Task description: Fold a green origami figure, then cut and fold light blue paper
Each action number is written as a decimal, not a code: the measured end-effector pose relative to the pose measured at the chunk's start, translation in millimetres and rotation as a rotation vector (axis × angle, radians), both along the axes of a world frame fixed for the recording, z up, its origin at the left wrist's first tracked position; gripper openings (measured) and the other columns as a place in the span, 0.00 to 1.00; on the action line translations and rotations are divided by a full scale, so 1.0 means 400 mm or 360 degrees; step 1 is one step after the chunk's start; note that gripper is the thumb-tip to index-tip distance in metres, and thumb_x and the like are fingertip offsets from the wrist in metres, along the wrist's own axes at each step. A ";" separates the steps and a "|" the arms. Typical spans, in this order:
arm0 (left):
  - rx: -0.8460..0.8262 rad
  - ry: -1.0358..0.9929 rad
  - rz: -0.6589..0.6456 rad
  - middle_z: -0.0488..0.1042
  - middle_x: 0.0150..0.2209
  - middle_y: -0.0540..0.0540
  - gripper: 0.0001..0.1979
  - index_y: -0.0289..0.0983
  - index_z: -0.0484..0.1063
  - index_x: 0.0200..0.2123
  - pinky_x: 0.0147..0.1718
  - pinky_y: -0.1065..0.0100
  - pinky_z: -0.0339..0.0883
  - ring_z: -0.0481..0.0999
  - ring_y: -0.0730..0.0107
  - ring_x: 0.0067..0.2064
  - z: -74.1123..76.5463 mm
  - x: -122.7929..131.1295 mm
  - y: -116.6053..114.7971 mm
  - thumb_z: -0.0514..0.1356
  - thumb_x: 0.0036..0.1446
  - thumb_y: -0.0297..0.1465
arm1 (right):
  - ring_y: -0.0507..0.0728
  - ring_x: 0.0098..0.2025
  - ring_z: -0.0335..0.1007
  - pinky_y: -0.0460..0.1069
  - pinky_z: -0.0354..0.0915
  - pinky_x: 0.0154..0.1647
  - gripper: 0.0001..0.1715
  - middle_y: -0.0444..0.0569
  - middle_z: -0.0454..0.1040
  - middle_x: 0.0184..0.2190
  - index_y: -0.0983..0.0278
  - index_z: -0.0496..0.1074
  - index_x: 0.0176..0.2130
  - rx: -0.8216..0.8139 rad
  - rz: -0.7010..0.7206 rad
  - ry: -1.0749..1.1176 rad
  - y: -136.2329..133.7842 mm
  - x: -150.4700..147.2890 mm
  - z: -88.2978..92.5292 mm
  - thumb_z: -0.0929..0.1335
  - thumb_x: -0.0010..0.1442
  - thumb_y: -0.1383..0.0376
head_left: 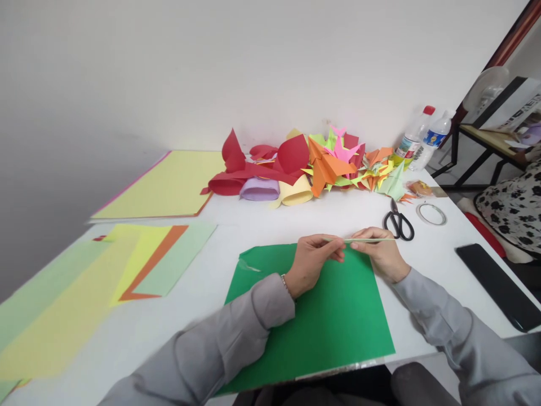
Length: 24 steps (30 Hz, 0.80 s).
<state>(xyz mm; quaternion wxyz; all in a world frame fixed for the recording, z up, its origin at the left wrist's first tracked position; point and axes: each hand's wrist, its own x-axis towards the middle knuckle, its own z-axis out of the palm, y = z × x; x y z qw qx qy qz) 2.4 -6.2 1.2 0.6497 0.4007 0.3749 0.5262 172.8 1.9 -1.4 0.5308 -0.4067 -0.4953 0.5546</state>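
Between my two hands is a thin, pale green piece of paper [386, 240], seen edge-on, so its full shape is hidden. My left hand [315, 256] pinches its left part between thumb and fingers. On the right part, my right hand [378, 251] has its fingers closed round the paper. Both hands are above the far edge of a green sheet [333, 316] on the white table. Just beyond my right hand lies a pair of black-handled scissors [398, 223].
Folded paper shapes [325, 163] are heaped against the wall. Coloured sheets [156, 259] lie at left, behind them a yellow stack [169, 183]. At right are a tape roll [431, 214], a black phone-like slab [499, 285] and two plastic bottles [433, 138]. A person's patterned clothing [513, 211] shows far right.
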 end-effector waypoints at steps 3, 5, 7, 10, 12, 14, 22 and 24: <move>0.0070 0.0086 0.0022 0.76 0.20 0.47 0.12 0.33 0.77 0.21 0.24 0.69 0.69 0.72 0.73 0.21 -0.001 -0.003 0.003 0.70 0.44 0.37 | 0.54 0.29 0.72 0.50 0.67 0.33 0.14 0.47 0.79 0.27 0.63 0.75 0.23 -0.0080 0.0002 0.0011 -0.005 -0.005 0.001 0.80 0.39 0.63; 0.0109 0.0120 0.0039 0.75 0.19 0.48 0.12 0.33 0.77 0.20 0.23 0.70 0.68 0.71 0.74 0.20 -0.002 -0.004 0.005 0.69 0.45 0.36 | 0.52 0.27 0.70 0.48 0.64 0.30 0.16 0.45 0.78 0.25 0.64 0.73 0.22 -0.0136 -0.0019 0.0040 -0.010 -0.011 0.003 0.80 0.38 0.63; 0.0131 0.0121 0.0049 0.75 0.19 0.48 0.12 0.34 0.76 0.20 0.23 0.70 0.67 0.70 0.75 0.20 -0.004 -0.004 0.006 0.69 0.45 0.36 | 0.52 0.25 0.68 0.48 0.63 0.28 0.18 0.44 0.76 0.23 0.64 0.71 0.21 -0.0179 -0.0036 0.0101 -0.016 -0.019 0.005 0.81 0.37 0.63; 0.0116 0.0082 0.0066 0.74 0.18 0.49 0.13 0.34 0.75 0.19 0.22 0.71 0.65 0.70 0.75 0.20 -0.005 -0.001 0.009 0.69 0.45 0.37 | 0.52 0.24 0.68 0.48 0.61 0.28 0.20 0.43 0.75 0.20 0.64 0.68 0.19 -0.0210 -0.0025 0.0201 -0.023 -0.029 0.008 0.81 0.37 0.63; 0.0077 0.0061 0.0101 0.73 0.17 0.50 0.14 0.34 0.74 0.19 0.21 0.71 0.64 0.69 0.76 0.19 -0.005 0.001 0.012 0.70 0.43 0.38 | 0.51 0.24 0.67 0.48 0.61 0.28 0.20 0.42 0.75 0.20 0.64 0.67 0.19 -0.0236 -0.0018 0.0247 -0.025 -0.033 0.009 0.81 0.37 0.64; 0.0026 0.0058 0.0133 0.72 0.17 0.50 0.14 0.34 0.74 0.18 0.21 0.71 0.63 0.68 0.76 0.19 -0.005 0.003 0.015 0.70 0.42 0.38 | 0.51 0.23 0.67 0.47 0.61 0.27 0.20 0.42 0.75 0.20 0.64 0.67 0.19 -0.0273 -0.0018 0.0284 -0.025 -0.035 0.009 0.81 0.36 0.64; -0.0016 -0.0045 0.0181 0.70 0.17 0.51 0.16 0.34 0.73 0.16 0.26 0.70 0.63 0.68 0.75 0.23 0.004 0.018 0.010 0.70 0.42 0.39 | 0.51 0.23 0.69 0.46 0.63 0.25 0.21 0.42 0.75 0.20 0.64 0.67 0.19 -0.0273 -0.0083 0.0389 -0.032 -0.051 0.007 0.81 0.36 0.64; -0.0037 -0.0104 0.0261 0.71 0.18 0.51 0.15 0.34 0.74 0.17 0.29 0.70 0.64 0.69 0.75 0.25 0.011 0.026 0.005 0.71 0.41 0.38 | 0.51 0.23 0.70 0.46 0.64 0.25 0.21 0.42 0.75 0.20 0.64 0.67 0.20 -0.0292 -0.0117 0.0427 -0.039 -0.057 0.007 0.81 0.37 0.64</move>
